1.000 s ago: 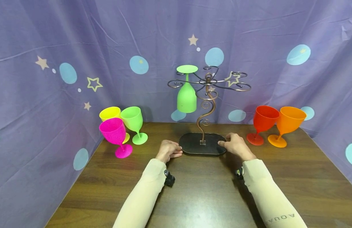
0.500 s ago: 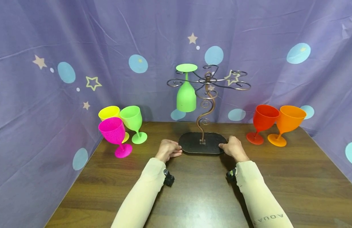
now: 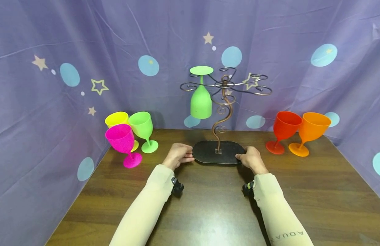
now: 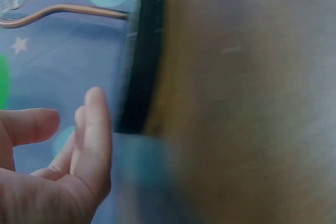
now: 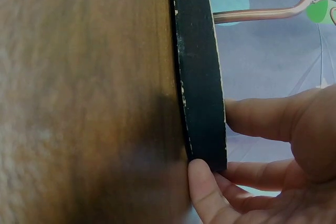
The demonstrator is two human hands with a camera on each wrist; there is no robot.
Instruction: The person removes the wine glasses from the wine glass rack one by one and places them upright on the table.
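A metal wine glass rack (image 3: 229, 111) with curled arms and a black oval base (image 3: 203, 152) stands mid-table. One green goblet (image 3: 201, 104) hangs upside down from its left arm. My right hand (image 3: 252, 160) grips the base's right end; in the right wrist view the thumb (image 5: 262, 116) lies on top and fingertips (image 5: 202, 179) reach the lower edge. At the base's left end is my left hand (image 3: 178, 155). The left wrist view shows its fingers (image 4: 95, 135) extended, thumb apart, a small gap from the base.
Upright at left stand a yellow goblet (image 3: 117, 118), a magenta goblet (image 3: 120, 138) and another green goblet (image 3: 141, 124). A red goblet (image 3: 286, 124) and an orange goblet (image 3: 314, 126) are at right. A purple curtain (image 3: 174, 30) hangs behind the wooden table (image 3: 205, 205).
My left hand has loosened from the base and shifted slightly left. My right hand moved a little inward earlier and keeps its grip. The view tilted slightly.
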